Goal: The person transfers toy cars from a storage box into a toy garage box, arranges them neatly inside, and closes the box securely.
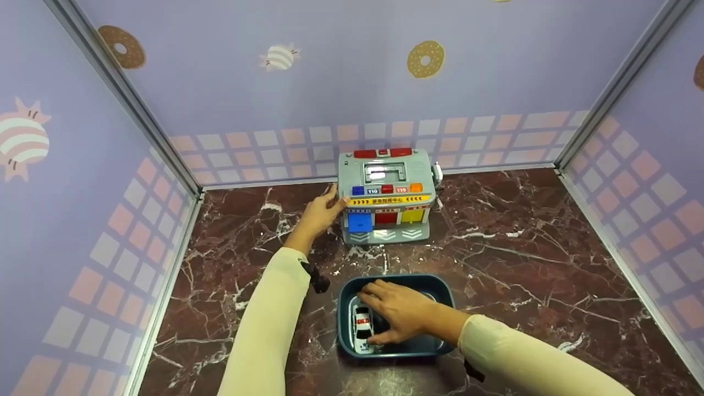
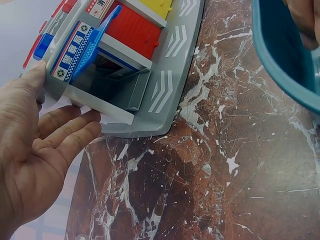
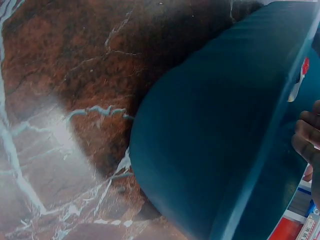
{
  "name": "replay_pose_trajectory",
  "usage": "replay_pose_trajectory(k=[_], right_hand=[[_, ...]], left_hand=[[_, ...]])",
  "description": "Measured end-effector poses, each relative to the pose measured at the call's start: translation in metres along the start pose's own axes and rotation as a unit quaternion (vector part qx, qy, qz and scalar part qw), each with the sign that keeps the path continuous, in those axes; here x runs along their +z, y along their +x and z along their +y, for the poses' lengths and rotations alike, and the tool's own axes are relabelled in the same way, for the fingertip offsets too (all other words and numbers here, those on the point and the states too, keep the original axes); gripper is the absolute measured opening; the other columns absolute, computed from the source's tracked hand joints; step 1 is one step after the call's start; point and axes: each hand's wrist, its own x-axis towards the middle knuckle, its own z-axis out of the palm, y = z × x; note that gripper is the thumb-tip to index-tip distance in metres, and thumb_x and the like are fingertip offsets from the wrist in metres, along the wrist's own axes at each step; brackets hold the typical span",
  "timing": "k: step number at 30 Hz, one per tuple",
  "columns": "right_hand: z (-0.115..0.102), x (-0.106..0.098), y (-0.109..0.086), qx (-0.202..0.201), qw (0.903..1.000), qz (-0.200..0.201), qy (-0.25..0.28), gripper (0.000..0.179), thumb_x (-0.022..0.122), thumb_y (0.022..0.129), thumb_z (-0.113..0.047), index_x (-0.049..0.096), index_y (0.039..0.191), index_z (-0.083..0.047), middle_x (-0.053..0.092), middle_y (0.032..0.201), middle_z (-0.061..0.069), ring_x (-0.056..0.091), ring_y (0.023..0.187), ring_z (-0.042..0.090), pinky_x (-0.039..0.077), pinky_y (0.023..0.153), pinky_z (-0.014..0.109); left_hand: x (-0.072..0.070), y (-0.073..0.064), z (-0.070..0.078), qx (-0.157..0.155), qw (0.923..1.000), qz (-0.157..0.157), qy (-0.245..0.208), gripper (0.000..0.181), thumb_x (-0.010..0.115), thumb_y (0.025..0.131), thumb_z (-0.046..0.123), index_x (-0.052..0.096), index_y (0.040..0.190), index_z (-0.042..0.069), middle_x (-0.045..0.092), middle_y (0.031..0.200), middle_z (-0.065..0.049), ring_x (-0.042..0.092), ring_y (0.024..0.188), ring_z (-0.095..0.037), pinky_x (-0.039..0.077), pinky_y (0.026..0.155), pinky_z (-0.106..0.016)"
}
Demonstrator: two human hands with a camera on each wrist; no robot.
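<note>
A grey toy garage point(image 1: 385, 181) stands near the back wall, with a blue door point(image 2: 95, 47) swung up over its left bay. Red point(image 1: 386, 218) and yellow point(image 1: 412, 215) doors cover the other bays. My left hand point(image 1: 322, 212) grips the garage's left front corner, thumb at the front edge and fingers against the side wall. My right hand point(image 1: 399, 311) is down inside a dark blue-green basin point(image 1: 451, 297), thumb and fingers spread beside a white toy police car point(image 1: 363, 324). The thumb tip is right at the car's near end; the fingertips are by its far end.
The basin's rim stands in front of the garage on a dark red marbled surface point(image 1: 511, 264). Purple patterned walls point(image 1: 352, 82) enclose the back and both sides. A white handle-like part point(image 1: 438, 173) sticks out from the garage's right side.
</note>
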Motion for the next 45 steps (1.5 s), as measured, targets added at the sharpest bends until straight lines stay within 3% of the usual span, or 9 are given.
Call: replay_pose_trajectory(k=[8,13,19,23,27,33,38,42,45], right_hand=[[-0.003,0.005,0.001,0.013,0.9994,-0.032,-0.006,0.102,0.063,0.097,-0.082,0.053,0.161,-0.003,0.061,0.155,0.016,0.064,0.139,0.034,0.052,0.125,0.043],[-0.004,0.006,0.001,0.004,0.9999,-0.009,-0.012,0.094,0.068,0.097,-0.075,0.056,0.157,-0.004,0.064,0.15,0.016,0.067,0.134,0.033,0.055,0.122,0.043],[-0.006,0.01,-0.002,-0.017,0.9994,0.03,-0.003,0.072,0.071,0.1,-0.063,0.061,0.151,-0.013,0.063,0.138,0.012,0.068,0.12,0.029,0.06,0.113,0.039],[-0.006,0.012,-0.004,-0.016,0.9997,0.02,0.007,0.075,0.069,0.1,-0.067,0.06,0.153,-0.014,0.063,0.14,0.013,0.067,0.121,0.029,0.06,0.113,0.04],[-0.007,0.014,-0.004,-0.013,0.9998,0.011,0.007,0.083,0.067,0.099,-0.074,0.057,0.157,-0.016,0.062,0.145,0.013,0.066,0.124,0.029,0.061,0.113,0.039],[-0.012,0.016,-0.003,-0.024,0.9995,0.008,-0.018,0.076,0.065,0.1,-0.074,0.055,0.161,-0.03,0.059,0.15,0.015,0.064,0.125,0.028,0.062,0.108,0.038],[-0.015,0.017,0.0,-0.021,0.9993,-0.013,-0.029,0.075,0.065,0.099,-0.077,0.057,0.16,-0.034,0.057,0.152,0.017,0.065,0.13,0.034,0.059,0.116,0.041],[-0.015,0.015,0.001,-0.017,0.9991,-0.028,-0.026,0.076,0.066,0.099,-0.076,0.057,0.16,-0.033,0.056,0.154,0.02,0.064,0.135,0.037,0.057,0.119,0.042],[-0.012,0.014,0.002,-0.025,0.999,-0.016,-0.035,0.076,0.068,0.097,-0.075,0.057,0.159,-0.031,0.057,0.153,0.021,0.062,0.135,0.036,0.058,0.117,0.041]], left_hand=[[0.002,0.0,0.004,-0.008,0.9999,-0.005,0.009,0.08,0.056,0.112,0.061,0.031,0.174,0.017,0.038,0.176,-0.018,0.045,0.16,-0.042,0.037,0.135,-0.056],[0.001,0.0,0.007,-0.004,0.9999,-0.009,0.011,0.08,0.056,0.113,0.059,0.031,0.174,0.015,0.038,0.177,-0.018,0.041,0.163,-0.042,0.036,0.136,-0.056],[0.001,0.003,0.006,0.006,0.9999,-0.007,0.01,0.08,0.057,0.113,0.057,0.033,0.173,0.009,0.044,0.171,-0.022,0.053,0.154,-0.041,0.042,0.131,-0.057],[0.002,0.002,0.007,0.002,1.0,-0.003,0.006,0.08,0.057,0.113,0.058,0.033,0.173,0.011,0.046,0.17,-0.023,0.058,0.148,-0.041,0.044,0.13,-0.057],[0.002,0.002,0.007,0.0,1.0,0.001,0.006,0.079,0.057,0.112,0.058,0.034,0.172,0.013,0.044,0.171,-0.024,0.052,0.155,-0.042,0.041,0.132,-0.056],[0.003,-0.001,0.009,0.0,1.0,0.003,0.007,0.077,0.058,0.113,0.056,0.036,0.172,0.012,0.046,0.169,-0.025,0.054,0.153,-0.044,0.042,0.131,-0.057],[0.002,-0.003,0.009,0.004,1.0,0.001,0.003,0.076,0.057,0.114,0.054,0.036,0.172,0.01,0.048,0.168,-0.025,0.052,0.155,-0.043,0.041,0.132,-0.056],[0.002,0.001,0.0,0.009,0.9999,-0.006,-0.011,0.082,0.059,0.11,0.062,0.037,0.172,0.013,0.049,0.167,-0.023,0.052,0.156,-0.041,0.04,0.133,-0.055],[0.015,0.025,-0.03,0.009,0.9998,0.01,0.016,0.089,0.054,0.105,0.077,0.039,0.171,0.02,0.053,0.167,-0.015,0.054,0.155,-0.038,0.038,0.132,-0.063]])
